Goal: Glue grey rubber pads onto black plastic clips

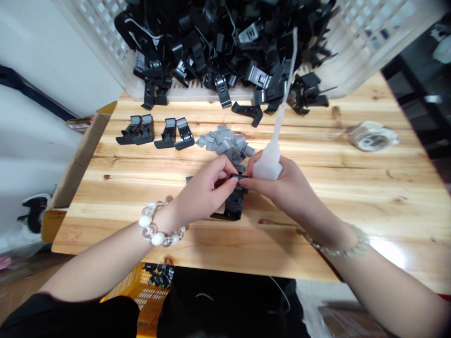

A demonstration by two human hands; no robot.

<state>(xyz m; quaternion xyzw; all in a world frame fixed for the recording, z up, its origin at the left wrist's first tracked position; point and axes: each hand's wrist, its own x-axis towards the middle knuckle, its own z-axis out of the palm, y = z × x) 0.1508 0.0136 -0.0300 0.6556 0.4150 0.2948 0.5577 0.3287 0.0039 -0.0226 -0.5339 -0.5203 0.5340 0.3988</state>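
Observation:
My left hand [206, 188] pinches a small black plastic part [238, 176] between thumb and fingers. At its other end, the thumb and finger of my right hand [287, 180] meet the same part. A white squeeze bottle [268, 164] with a long thin nozzle is also gripped in my right hand, nozzle pointing up and away. Below my fingers lies a black plastic clip [234, 204], partly hidden by my left hand. Just beyond my hands is a heap of small grey pieces [225, 141]. Further left stand black clips [174, 133] with grey patches, in pairs.
A white plastic basket [355, 70] full of black clips stands along the back of the wooden table [352, 197], some clips spilling over its front. On the right lies a roll of tape [371, 136]. Below the front edge is a yellow basket [150, 300] holding small black parts.

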